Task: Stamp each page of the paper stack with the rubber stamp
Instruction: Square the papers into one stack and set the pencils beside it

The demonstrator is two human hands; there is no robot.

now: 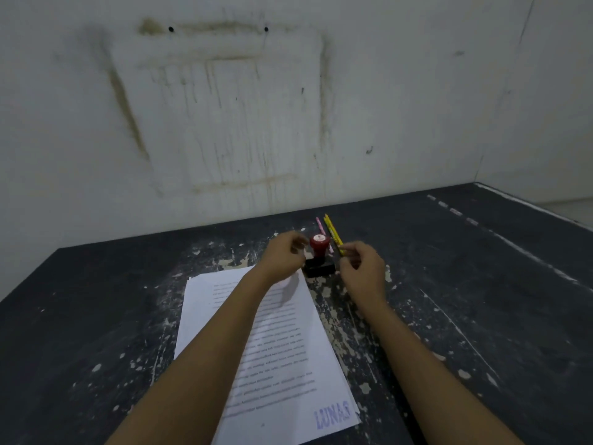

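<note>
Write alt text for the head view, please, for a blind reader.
A left hand and right hand hover beside a red-handled rubber stamp standing on a dark table beyond a paper stack, whose top page bears a blue LUNAS imprint.

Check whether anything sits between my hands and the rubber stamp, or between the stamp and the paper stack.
Nothing visible does. The rubber stamp stands upright past the far edge of the paper stack, between the left hand and right hand. The pencils lie behind it, the yellow one ending beside the right hand.
</note>
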